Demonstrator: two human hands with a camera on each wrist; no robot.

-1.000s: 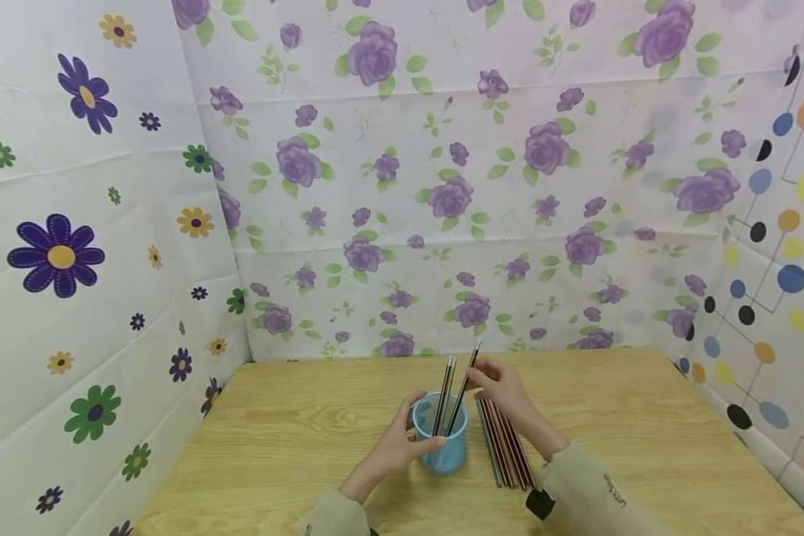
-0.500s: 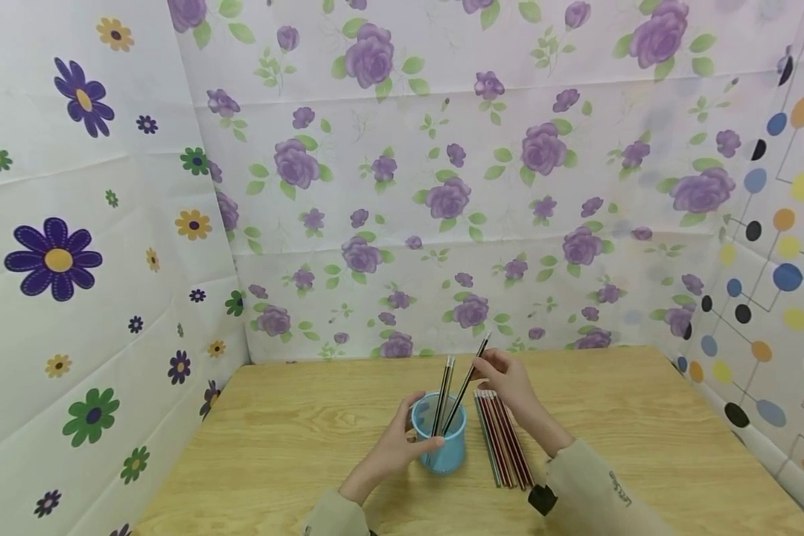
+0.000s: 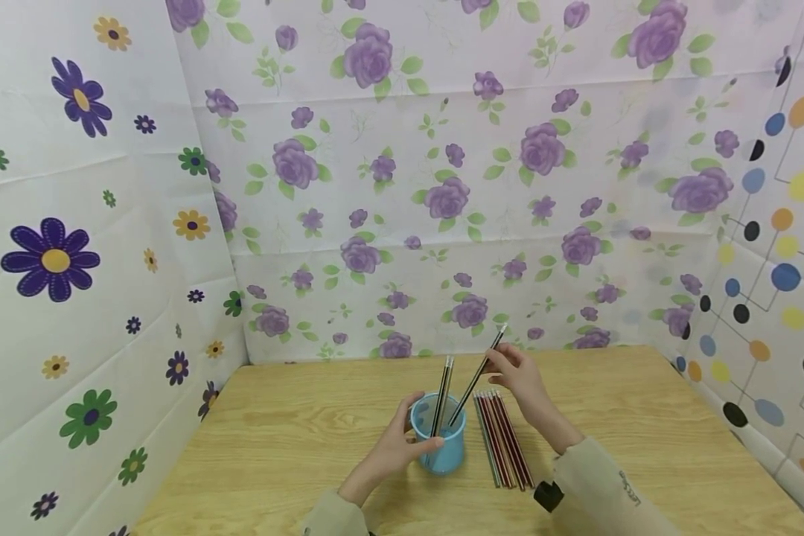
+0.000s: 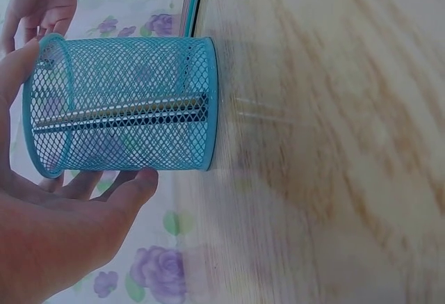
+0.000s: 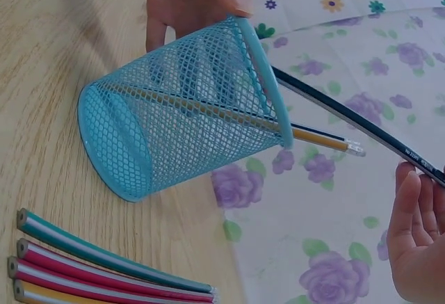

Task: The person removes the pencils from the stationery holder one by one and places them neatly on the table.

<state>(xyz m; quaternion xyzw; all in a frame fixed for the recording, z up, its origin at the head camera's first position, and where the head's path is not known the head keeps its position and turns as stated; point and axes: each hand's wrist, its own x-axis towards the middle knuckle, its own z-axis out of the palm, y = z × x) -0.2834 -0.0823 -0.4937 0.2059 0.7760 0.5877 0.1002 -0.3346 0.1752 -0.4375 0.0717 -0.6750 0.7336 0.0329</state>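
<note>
Our left hand (image 3: 402, 443) grips the blue mesh pencil cup (image 3: 449, 455), upright on the surface (image 3: 295, 447); our right hand (image 3: 521, 381) pinches a black-striped pencil (image 3: 478, 374), its lower end within the rim. Two pencils (image 3: 445, 387) lean by our left thumb; loose pencils (image 3: 502, 439) lie just nearer us than our right hand. At this slant, the pencil could snag the rim and tip the cup if our left grip loosened.

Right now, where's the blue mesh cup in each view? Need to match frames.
Head: blue mesh cup is low, slightly right of centre.
Left wrist: cup in the left half, sideways in the picture, base facing right.
Right wrist: cup left of centre, slanted in the picture, rim toward the right.
Shared landmark: left grip, holding the cup in all three.
</note>
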